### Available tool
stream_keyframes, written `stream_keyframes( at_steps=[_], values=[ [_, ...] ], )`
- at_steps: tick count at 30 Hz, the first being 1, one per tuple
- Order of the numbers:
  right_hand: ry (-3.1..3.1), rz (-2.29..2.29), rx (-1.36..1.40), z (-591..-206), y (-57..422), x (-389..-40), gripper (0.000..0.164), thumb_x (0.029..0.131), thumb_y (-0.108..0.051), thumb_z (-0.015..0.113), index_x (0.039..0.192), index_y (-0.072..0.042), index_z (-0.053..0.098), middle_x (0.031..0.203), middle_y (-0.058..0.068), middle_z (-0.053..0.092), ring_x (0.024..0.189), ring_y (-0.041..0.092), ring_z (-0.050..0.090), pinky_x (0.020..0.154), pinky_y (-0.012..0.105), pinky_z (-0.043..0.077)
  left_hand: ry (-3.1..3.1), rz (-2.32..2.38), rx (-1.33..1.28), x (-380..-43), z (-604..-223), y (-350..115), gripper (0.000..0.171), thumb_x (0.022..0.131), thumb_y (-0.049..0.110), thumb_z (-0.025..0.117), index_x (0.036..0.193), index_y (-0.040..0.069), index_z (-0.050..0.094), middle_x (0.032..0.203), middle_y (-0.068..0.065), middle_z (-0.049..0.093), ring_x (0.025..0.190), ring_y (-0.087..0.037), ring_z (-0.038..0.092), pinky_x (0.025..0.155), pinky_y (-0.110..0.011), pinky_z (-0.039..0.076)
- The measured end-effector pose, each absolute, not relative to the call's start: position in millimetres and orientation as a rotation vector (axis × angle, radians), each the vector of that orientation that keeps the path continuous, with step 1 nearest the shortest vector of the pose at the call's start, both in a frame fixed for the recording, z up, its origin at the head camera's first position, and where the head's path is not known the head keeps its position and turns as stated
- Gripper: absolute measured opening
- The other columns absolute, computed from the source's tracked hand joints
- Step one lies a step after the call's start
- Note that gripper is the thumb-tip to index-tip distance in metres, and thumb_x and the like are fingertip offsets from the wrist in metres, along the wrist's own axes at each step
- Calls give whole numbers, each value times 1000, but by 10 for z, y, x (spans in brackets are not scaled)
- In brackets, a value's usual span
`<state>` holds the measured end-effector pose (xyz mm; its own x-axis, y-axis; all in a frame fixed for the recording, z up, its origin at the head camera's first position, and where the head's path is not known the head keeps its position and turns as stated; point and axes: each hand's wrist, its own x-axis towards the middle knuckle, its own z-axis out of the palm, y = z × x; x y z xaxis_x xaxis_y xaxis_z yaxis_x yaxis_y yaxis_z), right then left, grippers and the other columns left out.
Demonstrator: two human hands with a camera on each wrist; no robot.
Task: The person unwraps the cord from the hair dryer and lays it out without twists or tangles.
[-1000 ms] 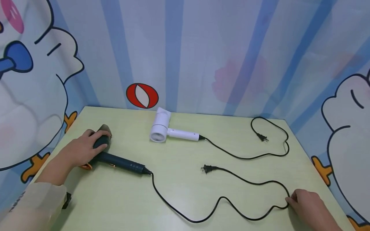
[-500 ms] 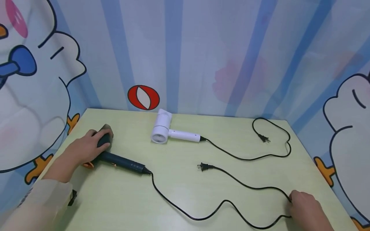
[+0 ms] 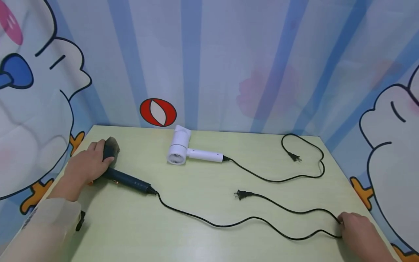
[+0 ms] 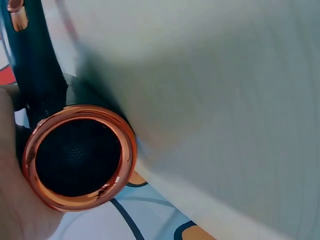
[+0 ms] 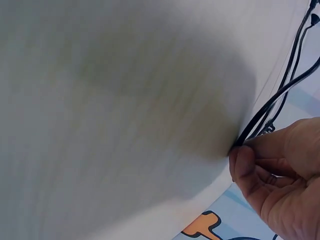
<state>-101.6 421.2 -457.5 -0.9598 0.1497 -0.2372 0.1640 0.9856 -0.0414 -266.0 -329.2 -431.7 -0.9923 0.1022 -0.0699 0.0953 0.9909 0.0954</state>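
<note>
At the table's left side my left hand [image 3: 87, 162] grips the head of a dark blue hair dryer [image 3: 129, 181]. Its handle points right and toward me. In the left wrist view the dryer's copper-coloured ring [image 4: 129, 145] faces the camera, with the hand wrapped along its side. Near the right edge my right hand [image 3: 361, 233] pinches the dryer's black cord [image 3: 226, 225] between thumb and fingers, as the right wrist view also shows on the cord [image 5: 267, 107]. From there the cord doubles back to its two-pin plug [image 3: 242, 194], lying mid-table.
Farther back on the pale table [image 3: 196, 189] lies a white hair dryer [image 3: 179, 145]. Its black cord [image 3: 278, 181] curves right, ending in a plug [image 3: 294, 157] near the back right corner. A printed curtain [image 3: 216, 65] hangs round the back and sides.
My left hand has moved slightly left with the dark blue dryer. My right hand has drawn the cord to the right, flattening its bends; the plug shifted left, then right.
</note>
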Motion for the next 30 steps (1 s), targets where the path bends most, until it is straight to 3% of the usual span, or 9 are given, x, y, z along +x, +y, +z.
stream_keyframes(
  at_steps=[9,30],
  values=[
    [3027,-132,24,-4526,4068,-1180,8,87,4,71,93,9,71,76,8,64,69,25,63,61,40,52,3121,80,273,-2852,-4336,-3237,78,105,46,47,153,-8,18,139,-40,34,89,-50,62,72,-61,51],
    [3142,-293,-232,-4520,3589,-1576,10,83,-1,79,93,-2,79,87,8,75,80,26,71,68,40,57,3088,5,432,-3259,-4317,-2685,75,104,42,52,154,-5,22,146,-35,37,114,-51,57,90,-64,49]
  ],
)
